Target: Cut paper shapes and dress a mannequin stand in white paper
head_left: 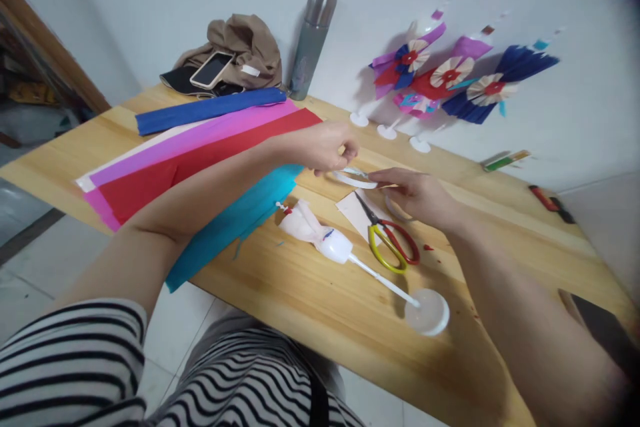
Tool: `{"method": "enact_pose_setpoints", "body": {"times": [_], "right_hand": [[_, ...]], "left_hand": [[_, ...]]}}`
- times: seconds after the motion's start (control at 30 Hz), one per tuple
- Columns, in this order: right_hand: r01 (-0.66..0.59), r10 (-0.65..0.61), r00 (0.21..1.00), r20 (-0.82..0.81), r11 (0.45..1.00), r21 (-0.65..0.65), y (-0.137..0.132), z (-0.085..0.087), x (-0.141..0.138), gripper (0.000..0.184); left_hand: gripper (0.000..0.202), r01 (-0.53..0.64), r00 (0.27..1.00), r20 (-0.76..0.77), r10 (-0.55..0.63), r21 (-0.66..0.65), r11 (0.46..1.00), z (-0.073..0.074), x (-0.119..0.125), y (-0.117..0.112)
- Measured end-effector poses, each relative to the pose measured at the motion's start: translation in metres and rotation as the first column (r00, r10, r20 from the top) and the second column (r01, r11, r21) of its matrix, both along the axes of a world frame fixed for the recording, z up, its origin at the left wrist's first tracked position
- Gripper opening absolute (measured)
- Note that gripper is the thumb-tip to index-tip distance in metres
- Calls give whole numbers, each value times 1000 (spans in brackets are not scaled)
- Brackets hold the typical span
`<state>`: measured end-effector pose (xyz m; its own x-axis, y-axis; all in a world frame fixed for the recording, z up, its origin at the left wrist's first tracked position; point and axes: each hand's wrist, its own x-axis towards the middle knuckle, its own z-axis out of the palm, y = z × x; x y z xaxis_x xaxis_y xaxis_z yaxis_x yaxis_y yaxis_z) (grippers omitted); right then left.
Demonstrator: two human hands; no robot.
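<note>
My left hand (327,145) and my right hand (417,193) meet over the wooden table (310,280), both pinched on a white ring that looks like a roll of tape (354,179). Just below my right hand lie scissors (390,237) with yellow and red handles, partly on a pale card (354,208). A white plastic stand with a round foot (425,312) and a cup-shaped head (320,233) lies on its side in front of me. Under my left forearm lies a teal crepe paper sheet (230,223).
Red (200,157), pink and blue (205,110) crepe paper lies at the left. Three paper pinwheel flowers (445,77) on white stands lean on the wall. A grey flask (313,40), a brown cloth with a phone (213,69), and pens (505,161) sit at the back.
</note>
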<state>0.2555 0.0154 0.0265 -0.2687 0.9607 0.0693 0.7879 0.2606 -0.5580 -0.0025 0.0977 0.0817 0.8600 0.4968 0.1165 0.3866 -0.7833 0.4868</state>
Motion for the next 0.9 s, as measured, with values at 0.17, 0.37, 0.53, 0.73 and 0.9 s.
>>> {"method": "enact_pose_setpoints", "body": {"times": [0.17, 0.37, 0.53, 0.73, 0.9], "right_hand": [[-20, 29, 996, 82, 995, -100, 5, 12, -15, 44], [147, -161, 972, 168, 985, 95, -40, 44, -42, 30], [-67, 34, 988, 149, 973, 219, -82, 42, -68, 23], [-130, 79, 977, 199, 957, 258, -100, 30, -86, 23], [-105, 61, 984, 168, 957, 269, -107, 23, -89, 20]], "left_hand": [[22, 68, 998, -2, -69, 178, 982, 23, -4, -6], [29, 312, 947, -163, -278, 249, 917, 40, -7, -42], [22, 404, 904, -282, -321, 323, 856, 51, -10, -61], [24, 267, 923, -346, -168, 264, 927, 34, -35, -73], [23, 117, 949, -315, -34, 249, 961, 6, -63, -84]]}}
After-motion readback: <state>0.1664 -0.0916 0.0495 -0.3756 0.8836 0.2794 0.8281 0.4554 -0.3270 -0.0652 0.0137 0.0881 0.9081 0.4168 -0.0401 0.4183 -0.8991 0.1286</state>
